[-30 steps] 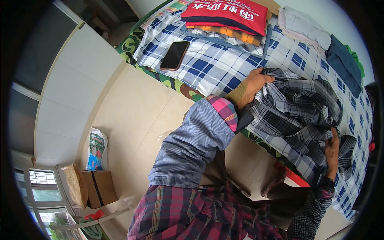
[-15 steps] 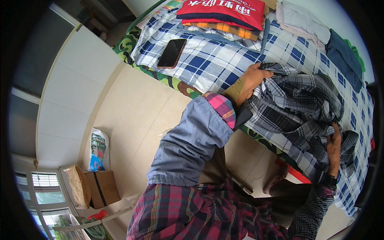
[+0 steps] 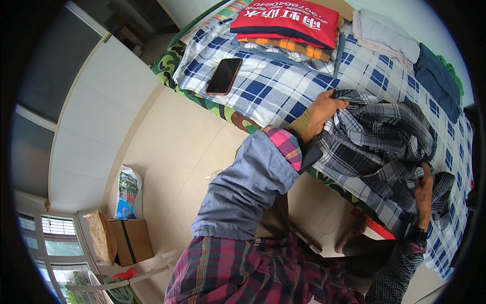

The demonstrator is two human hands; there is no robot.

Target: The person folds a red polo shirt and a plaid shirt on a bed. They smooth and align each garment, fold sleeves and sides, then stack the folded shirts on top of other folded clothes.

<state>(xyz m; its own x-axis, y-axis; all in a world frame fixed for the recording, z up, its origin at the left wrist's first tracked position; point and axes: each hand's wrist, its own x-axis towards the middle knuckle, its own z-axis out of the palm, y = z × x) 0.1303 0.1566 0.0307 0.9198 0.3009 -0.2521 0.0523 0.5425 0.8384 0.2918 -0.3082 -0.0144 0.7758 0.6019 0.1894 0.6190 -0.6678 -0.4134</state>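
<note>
A black, grey and white plaid shirt (image 3: 374,131) lies crumpled on the bed, close to its near edge. My left hand (image 3: 324,112) is closed on the shirt's upper left part, fingers pinching the cloth. At the lower right of the shirt, my right hand (image 3: 423,195) grips another part of it, with some fingertips hidden in the folds. A piece of the plaid cloth hangs past my right hand on its right side. Both forearms reach in from the lower edge.
A blue-and-white checked sheet (image 3: 273,83) covers the bed. On it lie a phone (image 3: 224,76), a folded stack topped by a red garment (image 3: 286,23), pale folded clothes (image 3: 387,35) and dark blue folded trousers (image 3: 438,76). A cardboard box (image 3: 132,242) stands on the floor at left.
The view has shifted slightly, so the bed and phone appear a little lower and further right. Both hands keep hold of the shirt, whose folds have hardly changed.
</note>
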